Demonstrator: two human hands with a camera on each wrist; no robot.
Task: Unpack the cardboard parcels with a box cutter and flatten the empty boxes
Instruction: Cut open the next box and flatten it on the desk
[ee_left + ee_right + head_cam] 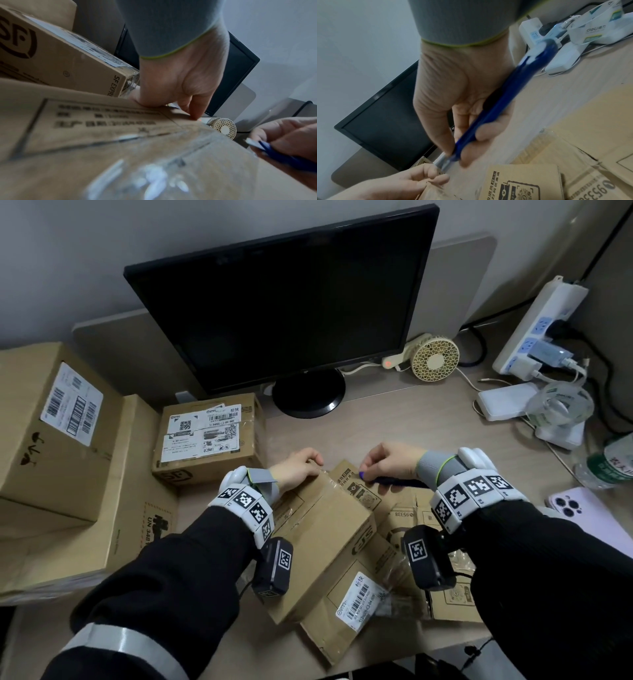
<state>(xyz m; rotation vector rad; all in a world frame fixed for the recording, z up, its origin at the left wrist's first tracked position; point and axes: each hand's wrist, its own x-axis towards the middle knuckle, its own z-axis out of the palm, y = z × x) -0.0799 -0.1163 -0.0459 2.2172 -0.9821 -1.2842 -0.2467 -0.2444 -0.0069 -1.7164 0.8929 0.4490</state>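
Mid-task: right grip [385, 462] pinches cutter [496, 108]; left grip [298, 469], beside its blade, curls over taped box [318, 529]. Flattened boxes [411, 515] under right grip; three sealed boxes [209, 440] left.

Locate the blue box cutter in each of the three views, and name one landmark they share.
Head: box cutter centre-right, in the right hand.
Left wrist: at the right edge, blade pointing left.
Right wrist: a centre diagonal, blade tip at the bottom.
Shared landmark: the black monitor.
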